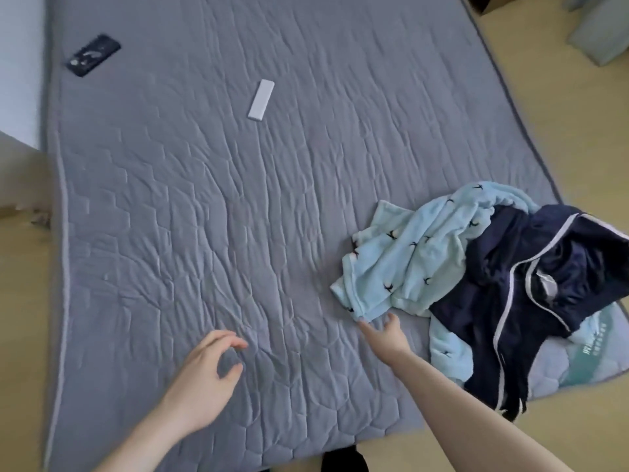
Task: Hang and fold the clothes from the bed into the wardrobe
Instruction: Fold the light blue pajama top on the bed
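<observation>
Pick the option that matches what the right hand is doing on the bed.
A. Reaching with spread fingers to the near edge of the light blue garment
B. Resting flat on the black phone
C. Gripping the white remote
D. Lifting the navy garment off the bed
A: the right hand stretches out with spread fingers at the near hem of the light blue garment, while the white remote and black phone lie far off, untouched.

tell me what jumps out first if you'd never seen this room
The pile of clothes at the bed's near right corner: a light blue fleece garment tangled with a navy jacket with white piping. The right hand reaches to the fleece's hem, while the left hand hovers over the grey quilted mattress cover. Farther up lie a white remote and a black phone.
</observation>
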